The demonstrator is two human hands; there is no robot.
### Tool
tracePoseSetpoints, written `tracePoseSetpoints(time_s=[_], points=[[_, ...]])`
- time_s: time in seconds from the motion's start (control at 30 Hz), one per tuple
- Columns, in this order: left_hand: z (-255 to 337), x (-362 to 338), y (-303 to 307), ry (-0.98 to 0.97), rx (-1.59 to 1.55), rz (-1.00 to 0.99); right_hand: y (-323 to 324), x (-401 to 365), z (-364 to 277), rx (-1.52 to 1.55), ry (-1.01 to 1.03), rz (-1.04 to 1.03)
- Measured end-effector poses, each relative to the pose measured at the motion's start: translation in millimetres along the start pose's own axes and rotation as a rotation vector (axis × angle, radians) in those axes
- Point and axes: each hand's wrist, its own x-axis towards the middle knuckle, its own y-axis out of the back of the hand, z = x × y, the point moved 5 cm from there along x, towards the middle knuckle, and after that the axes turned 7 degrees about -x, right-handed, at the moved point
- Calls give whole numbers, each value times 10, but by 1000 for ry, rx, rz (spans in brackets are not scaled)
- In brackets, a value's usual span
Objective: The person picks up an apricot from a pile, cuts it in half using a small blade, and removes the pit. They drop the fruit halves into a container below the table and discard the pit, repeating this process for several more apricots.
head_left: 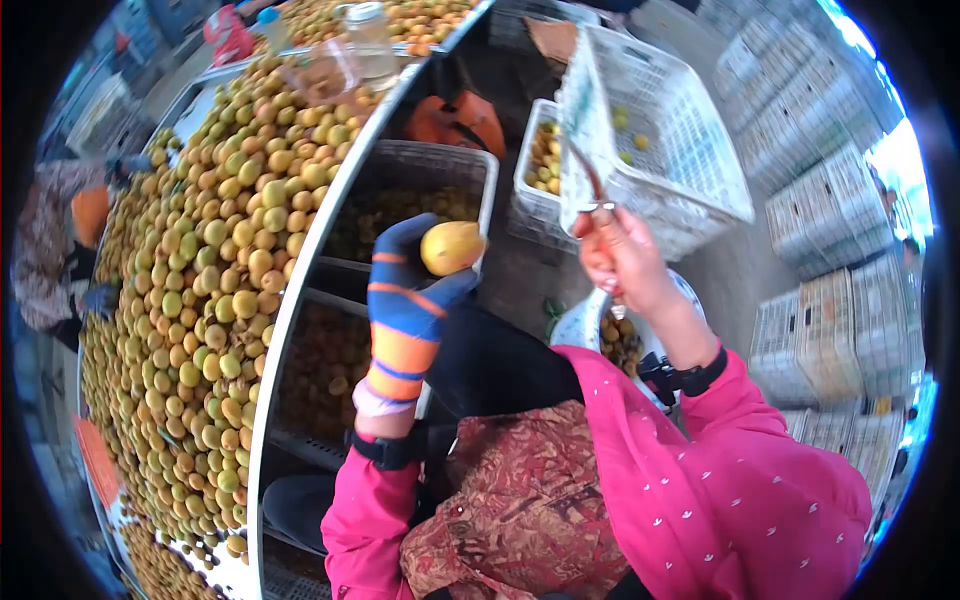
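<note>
The left hand, in a blue glove with orange stripes, is raised in front of the person. Its grip is closed round a single yellow fruit, pinched at the fingertips with most of the fruit showing above the glove. Just to the right, the bare right hand has its grip curled tight about the handle of a small knife, whose thin curved blade points up and away. The two hands are near each other but not touching.

To the left runs a long desk heaped with more yellow and green fruit. Below its edge stands a grey crate holding fruit in shadow. A white basket sits tilted beyond the knife. Another person works at the desk's far side.
</note>
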Motion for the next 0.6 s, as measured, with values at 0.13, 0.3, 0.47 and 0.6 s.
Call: tracePoseSetpoints(time_s=[0.13, 0.3, 0.47, 0.6], points=[[-472, -21, -762, 7, 193, -152, 590, -651, 134, 115, -132, 36], [-666, -16, -1392, -148, 363, -321, 604, -1022, 210, 186, -137, -117], [-828, -118, -1742, -108, 246, -421, 929, -1267, 455, 292, -266, 91], [-817, -199, -1877, -32, 39, -442, 1353, -1504, 1110, 368, -473, 349]])
